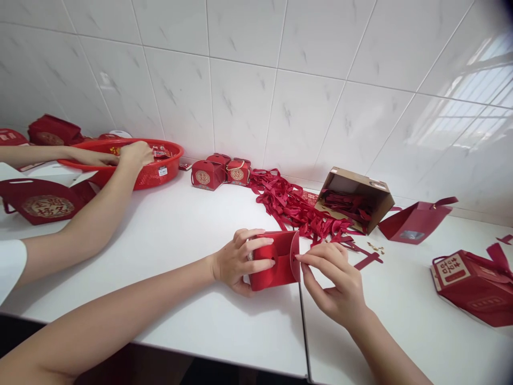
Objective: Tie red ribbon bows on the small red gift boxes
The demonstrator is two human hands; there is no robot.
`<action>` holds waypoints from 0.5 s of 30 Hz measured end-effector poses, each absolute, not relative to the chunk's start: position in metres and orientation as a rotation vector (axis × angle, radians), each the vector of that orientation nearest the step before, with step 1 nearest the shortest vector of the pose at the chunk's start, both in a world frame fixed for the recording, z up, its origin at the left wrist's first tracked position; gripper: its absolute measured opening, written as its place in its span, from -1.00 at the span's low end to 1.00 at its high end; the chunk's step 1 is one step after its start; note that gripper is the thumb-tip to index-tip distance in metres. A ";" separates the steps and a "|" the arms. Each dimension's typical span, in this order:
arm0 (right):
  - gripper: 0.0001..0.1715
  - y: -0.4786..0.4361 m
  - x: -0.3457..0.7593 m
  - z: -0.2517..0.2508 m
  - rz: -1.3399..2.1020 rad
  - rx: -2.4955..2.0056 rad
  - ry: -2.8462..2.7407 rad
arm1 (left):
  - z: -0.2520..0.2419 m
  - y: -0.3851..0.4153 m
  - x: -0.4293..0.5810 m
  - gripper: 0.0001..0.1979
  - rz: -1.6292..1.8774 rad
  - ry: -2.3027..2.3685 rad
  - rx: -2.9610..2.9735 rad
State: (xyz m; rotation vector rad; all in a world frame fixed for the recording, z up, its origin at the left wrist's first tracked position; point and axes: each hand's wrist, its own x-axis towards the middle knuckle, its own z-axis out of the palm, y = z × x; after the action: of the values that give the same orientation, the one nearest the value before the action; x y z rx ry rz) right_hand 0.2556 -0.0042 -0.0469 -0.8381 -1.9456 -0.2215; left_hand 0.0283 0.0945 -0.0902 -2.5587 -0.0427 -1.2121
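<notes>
My left hand grips a small red paper gift box near the front of the white table, holding it on its side. My right hand pinches at the box's round end flap, fingertips touching its edge. A heap of red ribbons lies just behind the box.
A co-worker's two arms reach from the left into a red round basket. Finished small red boxes stand by the tiled wall. A brown carton with ribbons lies tipped over, and flat red boxes rest at the right.
</notes>
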 end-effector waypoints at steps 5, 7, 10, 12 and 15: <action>-0.67 -0.003 0.256 -0.049 -0.226 -0.843 -1.952 | -0.088 0.093 0.029 -0.43 -1.251 -0.077 -2.623; -0.68 -0.003 0.254 -0.049 -0.238 -0.868 -1.951 | -0.084 0.089 0.032 -0.43 -1.271 -0.043 -2.635; -0.69 -0.003 0.251 -0.049 -0.261 -0.914 -1.944 | -0.079 0.082 0.037 -0.43 -1.277 -0.020 -2.648; -0.76 -0.003 0.249 -0.050 -0.272 -0.933 -1.928 | -0.076 0.078 0.039 -0.42 -1.253 -0.040 -2.678; -0.78 -0.001 0.249 -0.051 -0.249 -0.928 -1.889 | -0.071 0.075 0.039 -0.39 -1.250 -0.071 -2.749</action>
State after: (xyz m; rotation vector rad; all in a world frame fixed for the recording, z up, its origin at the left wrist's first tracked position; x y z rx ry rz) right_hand 0.2491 -0.0011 -0.0509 -0.9283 -1.8889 -0.2486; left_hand 0.0391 0.0747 -0.0712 -2.7487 -0.0706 -1.2505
